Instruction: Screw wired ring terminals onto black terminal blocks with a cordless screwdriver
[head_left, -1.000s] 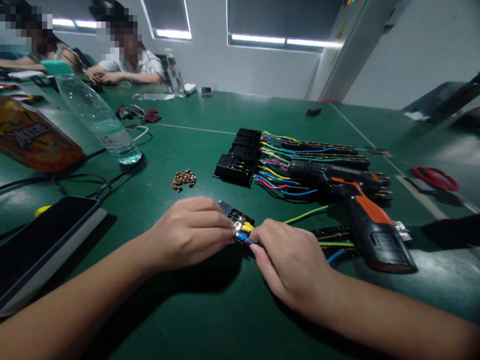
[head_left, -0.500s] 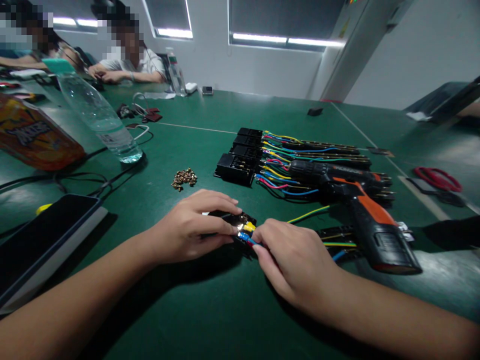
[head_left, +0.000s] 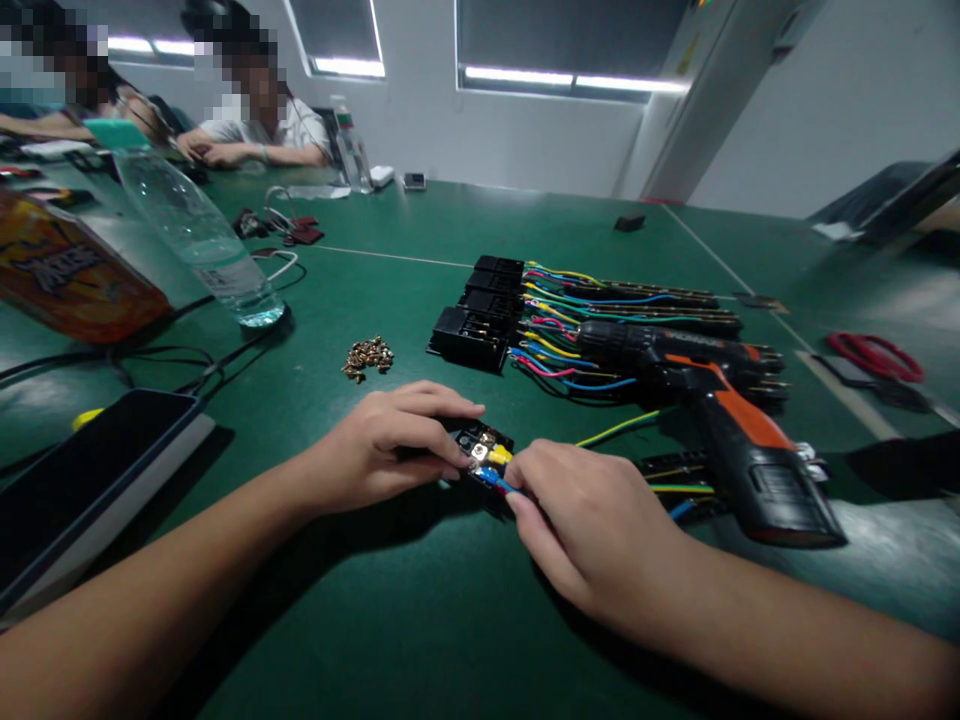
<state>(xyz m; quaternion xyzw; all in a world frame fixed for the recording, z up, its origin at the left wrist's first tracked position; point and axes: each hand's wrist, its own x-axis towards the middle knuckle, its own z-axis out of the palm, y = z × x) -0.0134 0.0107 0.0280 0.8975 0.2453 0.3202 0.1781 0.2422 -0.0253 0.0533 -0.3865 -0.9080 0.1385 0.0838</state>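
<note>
A small black terminal block (head_left: 471,438) with brass contacts lies tilted on the green table before me. On it sit a yellow crimp terminal (head_left: 499,455) and a blue crimp terminal (head_left: 488,475). My left hand (head_left: 401,440) holds the block's left side, its thumb and forefinger tips pinched at the metal end of the blue terminal. Whatever lies between those tips is too small to make out. From the right, my right hand (head_left: 581,505) is closed on the wires (head_left: 510,486) just behind the terminals. Most of the wires are hidden under that hand.
A cordless drill (head_left: 720,410) lies right, across finished-looking wired black blocks (head_left: 469,335). A pile of brass screws (head_left: 367,357) is beyond my left hand. At left are a phone (head_left: 97,470), a water bottle (head_left: 202,235) and an orange drink bottle (head_left: 75,265). Two people sit far left.
My left fingers have shifted slightly and now uncover more of the block's brass contacts. The right hand has stayed on the wires, nearly still.
</note>
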